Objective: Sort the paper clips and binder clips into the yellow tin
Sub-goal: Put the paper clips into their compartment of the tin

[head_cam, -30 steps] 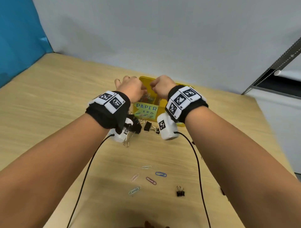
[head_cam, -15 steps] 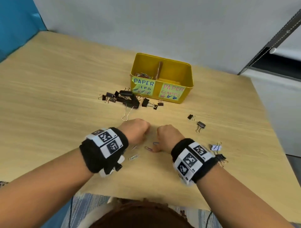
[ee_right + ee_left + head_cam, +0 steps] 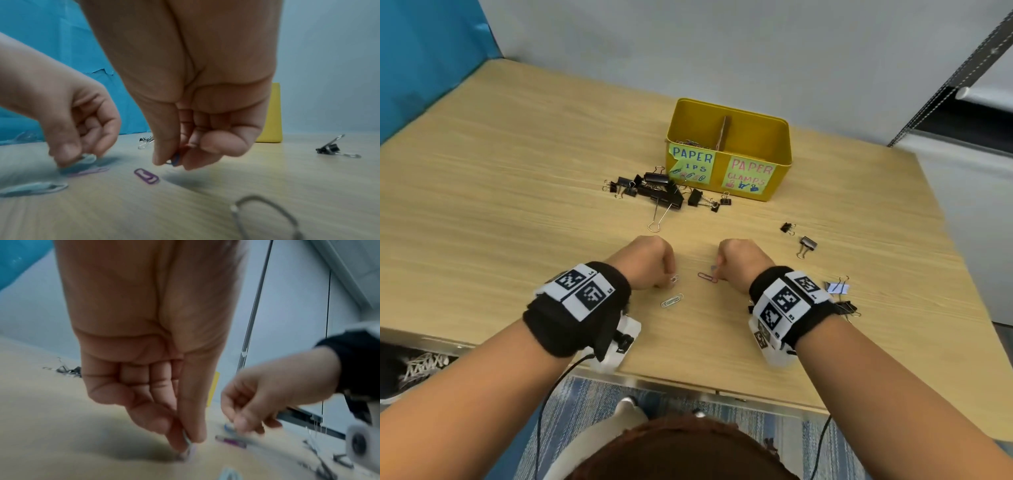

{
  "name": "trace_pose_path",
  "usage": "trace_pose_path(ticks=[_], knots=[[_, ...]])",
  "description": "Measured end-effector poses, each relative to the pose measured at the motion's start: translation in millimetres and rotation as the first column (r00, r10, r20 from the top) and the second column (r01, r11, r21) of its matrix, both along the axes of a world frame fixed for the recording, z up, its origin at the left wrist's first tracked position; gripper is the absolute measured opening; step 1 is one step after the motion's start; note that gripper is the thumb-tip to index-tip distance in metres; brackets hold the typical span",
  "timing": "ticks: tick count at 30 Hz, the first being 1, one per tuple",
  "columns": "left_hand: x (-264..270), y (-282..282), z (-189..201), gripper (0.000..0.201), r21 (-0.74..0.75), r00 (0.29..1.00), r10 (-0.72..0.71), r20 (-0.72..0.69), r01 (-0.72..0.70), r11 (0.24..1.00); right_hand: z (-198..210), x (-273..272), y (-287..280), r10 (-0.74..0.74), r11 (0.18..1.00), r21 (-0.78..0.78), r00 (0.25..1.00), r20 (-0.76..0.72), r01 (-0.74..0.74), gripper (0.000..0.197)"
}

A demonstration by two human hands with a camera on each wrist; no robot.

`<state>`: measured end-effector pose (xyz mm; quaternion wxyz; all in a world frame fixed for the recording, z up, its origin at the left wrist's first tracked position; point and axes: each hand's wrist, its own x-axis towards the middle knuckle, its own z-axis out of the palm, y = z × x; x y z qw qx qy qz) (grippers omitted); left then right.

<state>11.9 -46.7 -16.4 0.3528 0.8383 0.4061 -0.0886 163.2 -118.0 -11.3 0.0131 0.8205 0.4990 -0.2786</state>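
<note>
Pale wood-grain surface (image 3: 517, 192) filling most of the head view, grey wall along the top, blue panel in the upper left.

Upper centre: yellow rectangular metal tin (image 3: 780, 144), split by a divider, left half labelled for paper clips and already holding some, right half labelled for clamps and showing none.

Just left of its front: heap of black binder clips (image 3: 657, 192), untouched; more black binder clips singly at right centre and behind the right wrist.

Centre: left hand (image 3: 645, 262), fingertips curled and pinching a pale wire paper clip (image 3: 674, 279) at the wood; right hand (image 3: 743, 263), thumb and forefinger pinching a blue wire paper clip (image 3: 175, 160) just off the wood.

Between them: purple wire paper clip (image 3: 707, 277), flat and loose; below the left hand, pale blue-white wire paper clip (image 3: 672, 301), also loose.

Best done, probably: tip each clip up on an edge before lifting, pinch across the loops rather than the wire end, carry both to the left compartment, release low to avoid bounce into the clamp side.
</note>
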Motion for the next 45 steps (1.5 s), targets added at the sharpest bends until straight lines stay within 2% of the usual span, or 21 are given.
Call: trace_pose_path(ticks=[2,5,7,10,13,16,19,21,23,25,28,33,41,45], knots=[[2,-3,-6,0.019,0.024,0.999,0.036,-0.009,-0.036,0.999,1,-4,1,0.01,0.999,0.047,1.0,-0.009,-0.009,0.027],[6,-8,-8,0.013,0.105,0.999,0.047,-0.01,-0.046,0.993,-5,-14,-1,0.062,0.998,0.021,0.998,0.022,-0.062,0.031],[8,-11,-8,0.008,0.152,0.999,0.02,-0.027,-0.015,0.988,-9,-16,-1,0.082,0.997,-0.002,0.996,0.031,-0.082,0.029],[11,-14,-8,0.014,0.14,0.994,-0.04,-0.104,0.054,0.989,-9,-16,-1,0.093,0.994,-0.055,0.995,0.025,-0.092,0.033],[9,-14,-3,0.016,0.162,0.984,-0.093,-0.153,0.118,0.98,-9,-18,-3,0.121,0.992,-0.044,0.992,0.04,-0.12,0.033],[1,-15,7,0.007,0.102,0.993,-0.065,-0.097,0.075,0.992,-11,-20,-7,0.128,0.992,-0.005,0.991,0.043,-0.128,0.027],[-6,-24,13,0.012,-0.003,0.997,-0.057,-0.043,0.057,0.998,-12,-17,-8,0.088,0.996,0.03,0.996,-0.001,-0.088,0.024],[-7,-33,9,0.025,0.024,0.997,-0.042,-0.061,0.043,0.999,-12,-16,-7,0.077,0.997,0.034,0.997,-0.029,-0.076,0.025],[-4,-39,2,0.032,0.111,0.995,0.004,-0.1,0.007,0.994,-13,-16,-6,0.087,0.996,0.038,0.996,-0.035,-0.085,0.024],[-2,-41,-3,0.025,0.168,0.995,0.053,-0.086,-0.038,0.985,-14,-15,-6,0.092,0.995,0.043,0.995,-0.042,-0.09,0.024],[-1,-39,-5,0.018,0.151,0.996,0.06,-0.065,-0.05,0.987,-14,-13,-5,0.095,0.994,0.051,0.994,-0.053,-0.092,0.022],[2,-33,-3,0.018,0.085,0.992,-0.033,-0.119,0.043,0.995,-13,-12,-5,0.111,0.993,0.05,0.992,-0.059,-0.108,0.019],[-3,-35,-15,0.012,0.196,0.976,-0.184,-0.119,0.205,0.959,-12,-10,-7,0.152,0.987,0.059,0.986,-0.062,-0.148,0.018],[-1,-25,-11,0.007,0.074,0.974,-0.212,-0.085,0.218,0.973,-9,-6,-1,0.179,0.984,0.032,0.981,-0.076,-0.177,0.02]])
